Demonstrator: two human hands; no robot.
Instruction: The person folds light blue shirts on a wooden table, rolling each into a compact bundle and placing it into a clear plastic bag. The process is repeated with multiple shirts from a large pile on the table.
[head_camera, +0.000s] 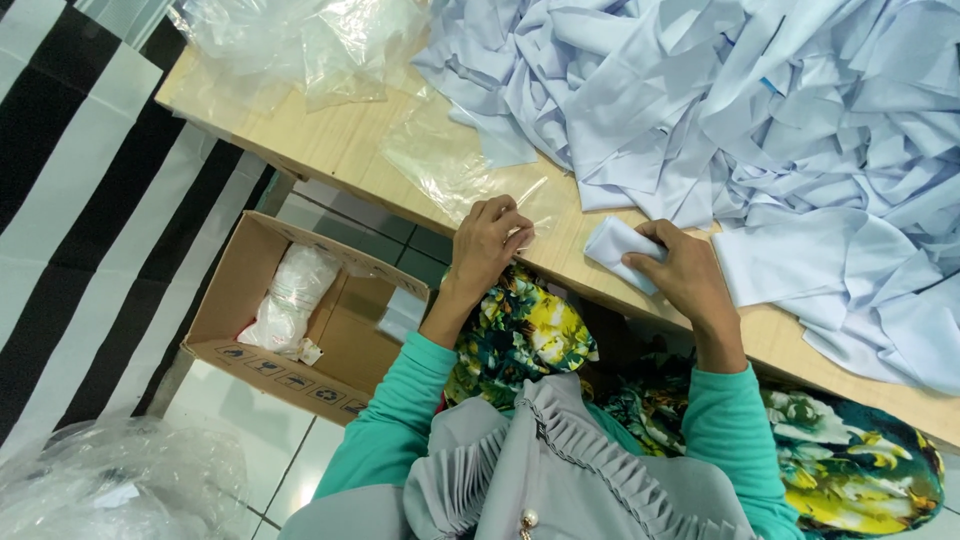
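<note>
- The left hand has its fingers curled shut, pinching the near edge of a clear plastic bag that lies flat on the surface.
- The right hand closes its fingers around a small folded piece of pale blue cloth, holding it at the near edge of the surface, just beside the bag.
- Both forearms wear teal sleeves; below them is a lap in a flowered fabric and a grey pleated garment.
- Behind the right hand a big loose heap of the same pale blue cloth pieces covers most of the surface on that side.
- More crumpled clear plastic bags sit at the far left corner of the surface.
- On the tiled floor to the left, an open cardboard box holds a white bagged bundle.
- A black-and-white striped sheet lies beyond the box, and more clear plastic wrap lies in the near left corner.
</note>
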